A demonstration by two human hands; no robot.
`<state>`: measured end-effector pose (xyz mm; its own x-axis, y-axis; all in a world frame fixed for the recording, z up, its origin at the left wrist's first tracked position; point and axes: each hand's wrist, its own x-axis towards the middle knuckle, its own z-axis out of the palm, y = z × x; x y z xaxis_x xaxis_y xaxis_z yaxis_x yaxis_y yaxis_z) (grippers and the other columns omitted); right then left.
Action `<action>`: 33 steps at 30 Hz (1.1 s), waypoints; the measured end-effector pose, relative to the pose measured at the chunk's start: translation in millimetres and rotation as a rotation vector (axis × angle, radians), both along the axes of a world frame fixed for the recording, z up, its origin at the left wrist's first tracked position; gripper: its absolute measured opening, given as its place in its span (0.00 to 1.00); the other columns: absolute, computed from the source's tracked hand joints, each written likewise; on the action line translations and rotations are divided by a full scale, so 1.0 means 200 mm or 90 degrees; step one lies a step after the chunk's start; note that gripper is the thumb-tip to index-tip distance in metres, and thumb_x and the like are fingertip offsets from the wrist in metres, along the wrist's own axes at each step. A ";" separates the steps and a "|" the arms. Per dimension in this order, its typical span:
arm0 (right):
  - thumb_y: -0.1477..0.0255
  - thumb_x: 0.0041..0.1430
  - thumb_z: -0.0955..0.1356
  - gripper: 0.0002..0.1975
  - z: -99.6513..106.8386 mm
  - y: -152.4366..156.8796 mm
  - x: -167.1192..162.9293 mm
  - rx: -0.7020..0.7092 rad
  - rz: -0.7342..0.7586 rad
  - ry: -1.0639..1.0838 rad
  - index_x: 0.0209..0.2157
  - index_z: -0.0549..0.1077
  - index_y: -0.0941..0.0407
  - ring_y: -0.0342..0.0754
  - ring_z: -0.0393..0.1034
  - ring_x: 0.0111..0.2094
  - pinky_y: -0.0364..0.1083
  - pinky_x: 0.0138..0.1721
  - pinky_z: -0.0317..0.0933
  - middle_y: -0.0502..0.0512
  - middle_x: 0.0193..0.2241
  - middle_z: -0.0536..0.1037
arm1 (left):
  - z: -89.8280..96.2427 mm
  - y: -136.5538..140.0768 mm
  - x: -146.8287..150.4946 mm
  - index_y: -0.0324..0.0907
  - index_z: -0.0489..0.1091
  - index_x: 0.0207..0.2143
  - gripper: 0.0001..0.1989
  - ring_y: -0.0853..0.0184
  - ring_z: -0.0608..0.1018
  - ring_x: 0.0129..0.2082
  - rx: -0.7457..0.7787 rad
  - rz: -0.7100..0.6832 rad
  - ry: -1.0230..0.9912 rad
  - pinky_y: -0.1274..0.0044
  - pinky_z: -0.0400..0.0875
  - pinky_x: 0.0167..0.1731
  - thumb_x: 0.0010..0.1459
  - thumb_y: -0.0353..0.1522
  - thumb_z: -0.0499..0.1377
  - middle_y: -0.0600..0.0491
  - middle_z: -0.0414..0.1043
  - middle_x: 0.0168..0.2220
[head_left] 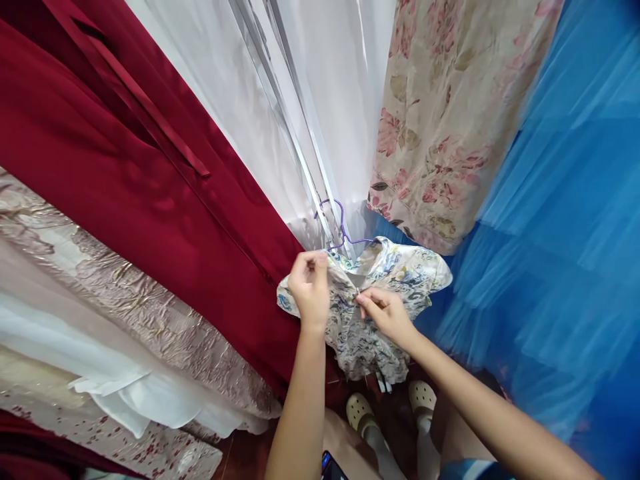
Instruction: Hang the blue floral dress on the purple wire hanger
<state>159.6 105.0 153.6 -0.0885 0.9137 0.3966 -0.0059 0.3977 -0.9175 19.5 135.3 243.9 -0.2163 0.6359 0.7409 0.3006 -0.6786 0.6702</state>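
A white garment (415, 267) with a blue and yellow floral print hangs on a purple hanger (342, 223) in front of me. At its upper left edge, my left hand (309, 277) is closed in a pinch on the cloth. The fingers of my right hand (383, 310) are pinched together at the middle of the opening, where a small light piece like a zipper pull shows. Both hands touch the garment, and my right hand is lower and to the right of my left. Gathered fabric spreads out below them.
Long dresses surround the garment: a dark red one (200, 220) at left, a white one (225, 87) with ribbons behind, a pink-flowered beige one (435, 133), and a blue tulle one (550, 233) at right. Below are pale clogs (359, 409) and a phone (332, 467).
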 end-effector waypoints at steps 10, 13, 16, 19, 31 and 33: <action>0.62 0.67 0.63 0.20 -0.13 -0.19 0.11 -0.047 0.112 -0.081 0.23 0.72 0.57 0.45 0.68 0.24 0.43 0.30 0.58 0.50 0.20 0.74 | -0.23 0.29 -0.51 0.39 0.70 0.33 0.09 0.75 0.72 0.30 -0.129 0.000 -0.449 0.82 0.66 0.37 0.56 0.35 0.65 0.58 0.70 0.30; 0.61 0.67 0.63 0.19 -0.16 -0.22 0.11 -0.081 0.145 -0.081 0.26 0.73 0.57 0.46 0.68 0.24 0.44 0.30 0.59 0.50 0.19 0.75 | -0.37 0.31 -0.57 0.39 0.67 0.32 0.08 0.74 0.74 0.29 -0.257 -0.057 -0.561 0.80 0.68 0.39 0.58 0.33 0.63 0.58 0.70 0.28; 0.59 0.66 0.64 0.19 -0.21 -0.24 0.10 -0.133 0.155 -0.057 0.28 0.75 0.57 0.46 0.68 0.23 0.44 0.29 0.58 0.50 0.19 0.75 | -0.52 0.30 -0.55 0.39 0.68 0.32 0.06 0.68 0.77 0.30 -0.378 -0.086 -0.616 0.74 0.71 0.40 0.61 0.32 0.60 0.54 0.73 0.28; 0.58 0.65 0.65 0.19 -0.27 -0.26 0.12 -0.179 0.161 -0.030 0.29 0.75 0.57 0.46 0.66 0.22 0.44 0.27 0.56 0.50 0.18 0.74 | -0.67 0.25 -0.46 0.38 0.70 0.33 0.06 0.66 0.78 0.30 -0.476 -0.107 -0.674 0.73 0.72 0.39 0.63 0.30 0.57 0.51 0.75 0.28; 0.53 0.57 0.69 0.19 -0.64 -0.30 0.45 -0.394 -0.094 0.162 0.29 0.77 0.56 0.43 0.54 0.17 0.44 0.22 0.45 0.48 0.16 0.69 | -0.75 -0.21 0.03 0.40 0.70 0.33 0.12 0.73 0.71 0.29 -0.460 -0.386 -0.594 0.82 0.67 0.32 0.55 0.38 0.66 0.56 0.67 0.30; 0.54 0.54 0.71 0.19 -0.71 -0.29 0.49 -0.445 -0.136 0.224 0.29 0.76 0.56 0.43 0.55 0.18 0.44 0.23 0.47 0.48 0.18 0.68 | -0.69 -0.25 0.10 0.40 0.69 0.32 0.12 0.73 0.69 0.29 -0.435 -0.453 -0.488 0.81 0.65 0.31 0.58 0.39 0.64 0.55 0.66 0.31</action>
